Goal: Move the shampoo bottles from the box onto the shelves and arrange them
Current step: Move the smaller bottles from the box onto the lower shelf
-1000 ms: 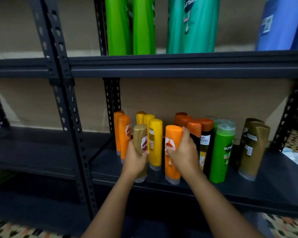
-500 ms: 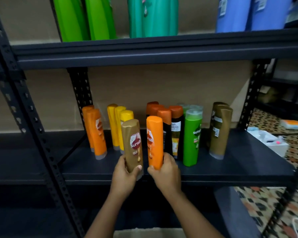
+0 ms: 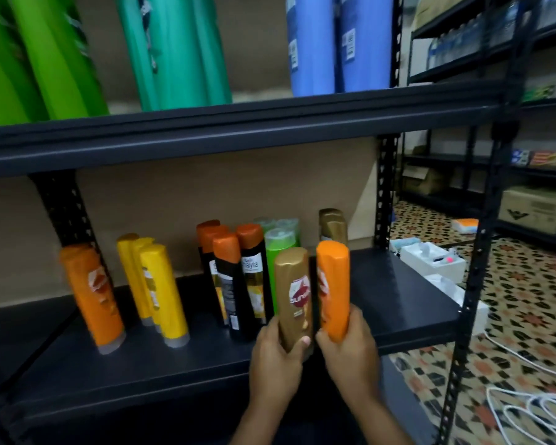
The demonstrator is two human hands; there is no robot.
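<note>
left hand [image 3: 275, 358] gripped the gold bottle [image 3: 293, 293], right hand [image 3: 347, 351] gripped the orange bottle [image 3: 333, 287], side by side at the shelf's [image 3: 174, 374] near edge.

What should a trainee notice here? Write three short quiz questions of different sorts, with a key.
1. True or false: the left hand holds the gold bottle.
2. Which colour is the bottle in the right hand? A green, B orange, C blue.
3. Fill in: the blue bottles stand on the ____ shelf.

Key: 1 true; 2 B; 3 upper.
</note>
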